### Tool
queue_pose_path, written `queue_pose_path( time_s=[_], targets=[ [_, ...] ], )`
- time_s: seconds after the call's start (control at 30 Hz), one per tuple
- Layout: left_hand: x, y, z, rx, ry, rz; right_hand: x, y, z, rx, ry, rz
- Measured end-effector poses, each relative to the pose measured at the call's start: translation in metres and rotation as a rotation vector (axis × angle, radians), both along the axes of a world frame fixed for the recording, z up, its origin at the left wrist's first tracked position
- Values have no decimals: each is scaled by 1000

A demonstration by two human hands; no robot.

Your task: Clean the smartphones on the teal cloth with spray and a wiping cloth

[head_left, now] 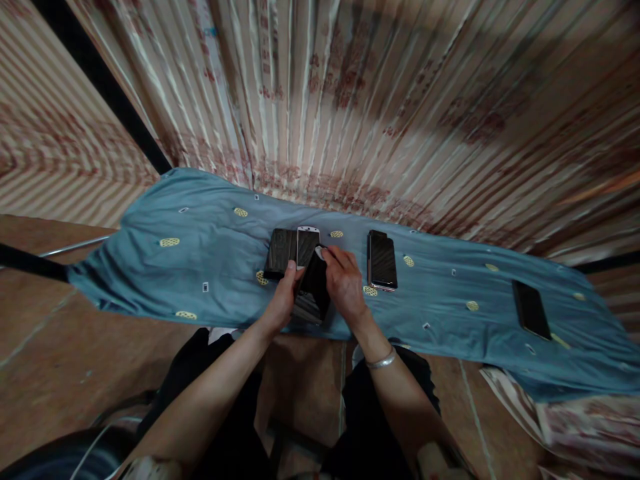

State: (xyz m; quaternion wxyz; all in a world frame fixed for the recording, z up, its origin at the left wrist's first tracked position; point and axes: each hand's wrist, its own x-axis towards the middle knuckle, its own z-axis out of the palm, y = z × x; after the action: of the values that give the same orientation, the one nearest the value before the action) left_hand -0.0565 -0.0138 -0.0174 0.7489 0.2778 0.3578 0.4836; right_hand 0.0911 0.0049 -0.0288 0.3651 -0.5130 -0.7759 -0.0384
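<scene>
My left hand (283, 299) is closed round the left edge of a dark, shiny phone (314, 287), tilted above the near edge of the cloth. At the phone's top right corner, my right hand (345, 280) has its fingers pressed together on a small whitish piece (319, 251), perhaps cloth or tissue; most of it is hidden. Just behind my hands lie a black phone (281, 252) and a white-framed phone (309, 231), side by side and partly covered by the left hand and the held phone.
To the right lies a pair of stacked dark phones (383, 261). Another black phone (531, 309) is farther right. A blue cloth with yellow pineapples (225, 250) covers the long table. Behind it hangs a striped curtain (320, 120); dark poles (115, 93) stand at the left.
</scene>
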Motion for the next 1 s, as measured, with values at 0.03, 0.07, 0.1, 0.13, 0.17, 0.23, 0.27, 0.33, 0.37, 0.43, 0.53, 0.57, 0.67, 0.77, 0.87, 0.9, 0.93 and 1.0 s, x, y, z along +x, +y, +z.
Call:
queue_pose_path(
  time_s=[0.03,0.07,0.1,0.13,0.17,0.23,0.27,0.33,0.37,0.43,0.53,0.57,0.67,0.77,0.87,0.9,0.93,1.0],
  targets=[
    [0,0,-1,-2,1,-4,-1,-1,1,4,2,3],
    [0,0,-2,-2,3,-4,-3,-3,2,2,2,17],
    [0,0,-3,-3,7,1,-6,-6,2,-3,-1,39],
    [0,0,-5,-4,13,11,-9,-9,3,-10,-5,67],
    [0,0,-6,-7,22,25,-12,-12,3,-19,-10,97],
    [0,1,-7,-18,37,58,-17,-18,4,-34,-18,132],
    [0,1,-7,-28,39,69,-18,-20,4,-46,-23,139],
    [1,2,-6,-59,22,84,-20,-24,5,-72,-34,145],
    [1,2,-5,-76,8,95,-20,-25,7,-86,-42,151],
    [1,3,-4,-105,-19,108,-21,-29,10,-115,-65,184],
    [-2,6,-3,-133,-29,91,-24,-36,16,-150,-98,263],
    [-4,6,-2,-141,-23,85,-25,-39,18,-153,-105,282],
    [-7,8,1,-142,-4,86,-26,-45,21,-150,-124,324],
    [-10,10,5,-94,8,40,-26,-50,21,-117,-128,370],
    [-13,11,9,-72,11,15,-25,-53,19,-84,-119,416],
    [-14,11,10,-77,7,16,-25,-54,19,-85,-115,424],
    [-15,12,11,-85,4,17,-24,-55,18,-90,-113,430],
    [-16,12,12,-104,1,14,-23,-56,17,-97,-111,430]
  ],
)
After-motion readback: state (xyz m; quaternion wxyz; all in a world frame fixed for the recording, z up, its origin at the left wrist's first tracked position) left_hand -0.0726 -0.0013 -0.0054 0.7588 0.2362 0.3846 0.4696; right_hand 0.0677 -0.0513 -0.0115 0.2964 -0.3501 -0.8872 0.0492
